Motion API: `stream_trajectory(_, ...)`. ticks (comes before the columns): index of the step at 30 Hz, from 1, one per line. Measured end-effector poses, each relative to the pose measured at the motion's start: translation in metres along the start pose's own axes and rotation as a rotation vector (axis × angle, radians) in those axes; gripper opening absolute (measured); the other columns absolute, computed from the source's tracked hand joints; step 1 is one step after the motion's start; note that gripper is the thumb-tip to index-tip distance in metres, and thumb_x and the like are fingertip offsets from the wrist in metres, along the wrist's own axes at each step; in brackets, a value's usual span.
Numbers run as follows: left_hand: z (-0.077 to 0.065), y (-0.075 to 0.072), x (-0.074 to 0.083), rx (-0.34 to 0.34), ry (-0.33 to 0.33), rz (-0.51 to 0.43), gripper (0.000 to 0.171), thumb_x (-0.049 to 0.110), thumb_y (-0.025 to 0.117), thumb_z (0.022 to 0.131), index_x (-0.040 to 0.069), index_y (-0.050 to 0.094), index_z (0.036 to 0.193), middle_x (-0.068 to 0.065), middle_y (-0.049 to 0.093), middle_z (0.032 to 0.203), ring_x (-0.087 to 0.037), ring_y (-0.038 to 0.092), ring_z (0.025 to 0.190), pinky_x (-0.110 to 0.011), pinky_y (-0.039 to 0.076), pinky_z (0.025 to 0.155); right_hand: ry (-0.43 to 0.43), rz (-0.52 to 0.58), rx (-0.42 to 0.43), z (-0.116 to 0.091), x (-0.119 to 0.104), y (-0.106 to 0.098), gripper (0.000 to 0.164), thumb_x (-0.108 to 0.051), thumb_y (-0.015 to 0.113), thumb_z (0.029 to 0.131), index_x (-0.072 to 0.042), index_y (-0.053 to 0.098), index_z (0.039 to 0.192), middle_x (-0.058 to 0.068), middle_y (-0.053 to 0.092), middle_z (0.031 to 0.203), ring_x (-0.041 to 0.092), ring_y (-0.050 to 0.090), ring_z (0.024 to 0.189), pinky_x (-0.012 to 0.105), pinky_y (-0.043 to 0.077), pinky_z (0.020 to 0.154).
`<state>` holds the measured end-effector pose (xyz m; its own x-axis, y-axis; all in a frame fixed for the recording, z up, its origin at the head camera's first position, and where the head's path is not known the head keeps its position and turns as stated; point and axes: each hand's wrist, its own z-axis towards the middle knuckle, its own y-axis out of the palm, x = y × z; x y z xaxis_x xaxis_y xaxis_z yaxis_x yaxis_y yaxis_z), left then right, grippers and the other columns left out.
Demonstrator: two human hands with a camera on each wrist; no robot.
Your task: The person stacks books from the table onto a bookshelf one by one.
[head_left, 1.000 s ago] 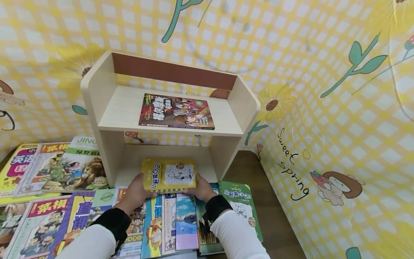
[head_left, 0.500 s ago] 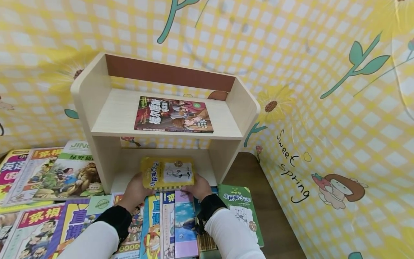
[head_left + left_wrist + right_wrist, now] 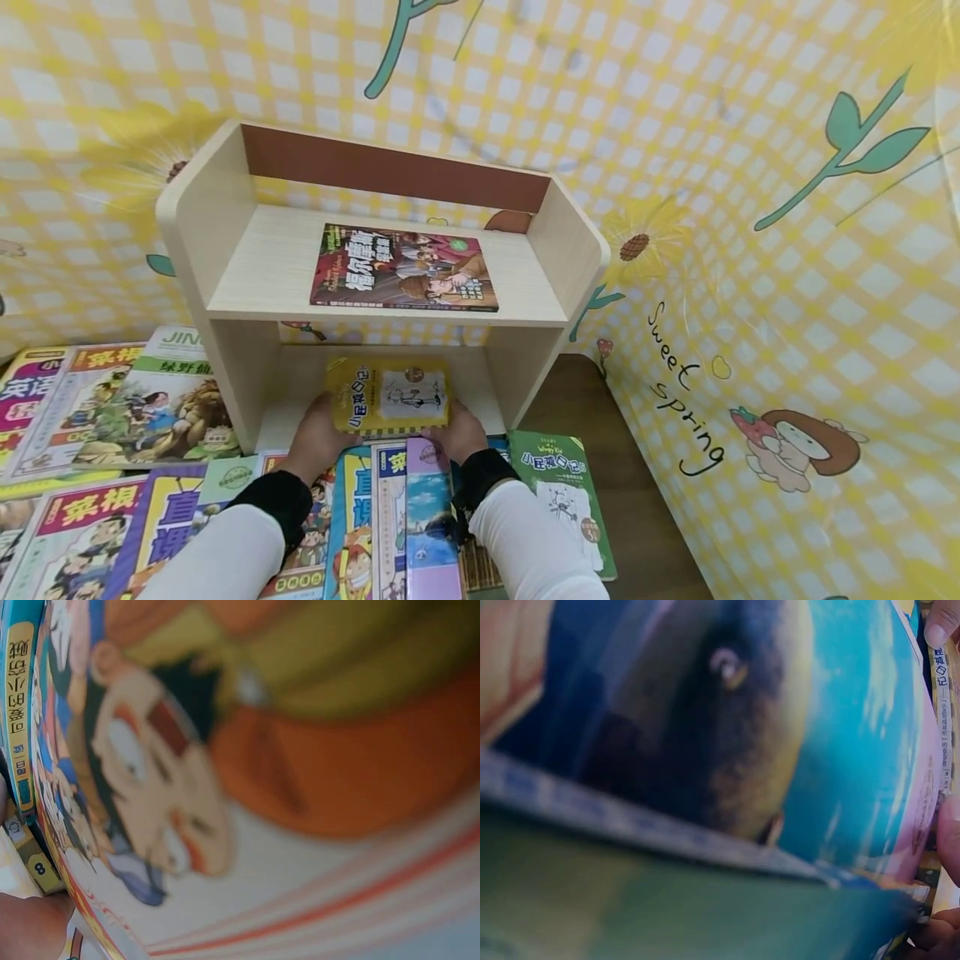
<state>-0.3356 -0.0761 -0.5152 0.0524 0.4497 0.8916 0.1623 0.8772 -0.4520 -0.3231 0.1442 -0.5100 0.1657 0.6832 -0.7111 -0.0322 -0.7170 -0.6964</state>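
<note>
In the head view, a thick yellow book [image 3: 390,396] with a cartoon sketch on its cover lies flat at the front of the bookshelf's lower compartment. My left hand [image 3: 318,437] grips its left end and my right hand [image 3: 459,433] grips its right end, thumbs along the near edge. Whether the book touches the compartment floor I cannot tell. The right wrist view shows the book's spine [image 3: 945,742] between both thumbs. In the left wrist view, the spine's end [image 3: 37,866] bears an 8, close to a part of a hand [image 3: 34,926].
A pale wooden bookshelf [image 3: 234,367] stands against a checked cloth wall. On its upper shelf lies a dark red comic book [image 3: 405,267]. Several magazines [image 3: 142,400] spread to the left and beneath my forearms. A green book [image 3: 562,492] lies on the brown table [image 3: 630,492] at right.
Both hands have carried the yellow book slightly forward and down, deeper into the lower compartment. The head view has shifted a little. The grip on the book stays the same.
</note>
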Motion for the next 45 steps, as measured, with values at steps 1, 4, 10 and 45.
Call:
stream_trajectory(1,0.000,0.000,0.000,0.000,0.000,0.002,0.084,-0.010,0.070,0.079,0.001,0.023,0.148,-0.024,0.042,0.137,-0.044,0.052,0.117,-0.058,0.041,0.100,-0.002,-0.005,0.002,0.000,0.000,0.000,0.055,-0.020,0.074,0.085,-0.014,0.053,0.135,0.004,0.068,0.113,0.023,0.062,0.103,0.047,0.046,0.098)
stream_trajectory(4,0.001,0.002,-0.002,0.009,0.002,0.017,0.083,-0.010,0.070,0.079,0.000,0.023,0.147,-0.024,0.041,0.135,-0.044,0.052,0.115,-0.059,0.043,0.099,-0.014,-0.012,0.004,-0.001,-0.001,0.000,0.054,-0.019,0.074,0.086,-0.014,0.053,0.135,0.005,0.066,0.115,0.023,0.062,0.105,0.048,0.045,0.098)
stream_trajectory(10,0.003,0.005,-0.005,0.017,-0.008,0.055,0.085,-0.009,0.071,0.079,0.002,0.022,0.147,-0.023,0.037,0.133,-0.042,0.052,0.111,-0.057,0.047,0.094,-0.026,-0.097,0.012,-0.002,0.000,0.002,0.063,-0.023,0.073,0.087,-0.010,0.045,0.142,0.015,0.058,0.123,0.029,0.058,0.109,0.047,0.046,0.097)
stream_trajectory(45,-0.083,-0.052,0.036,0.010,0.170,0.404,0.099,0.023,0.078,0.079,-0.008,0.015,0.150,-0.039,0.019,0.147,-0.060,0.032,0.124,-0.070,0.036,0.094,-0.076,0.120,-0.165,-0.115,0.005,-0.103,0.070,-0.021,0.063,0.094,-0.006,0.028,0.152,0.024,0.032,0.152,0.044,0.034,0.136,0.060,0.035,0.104)
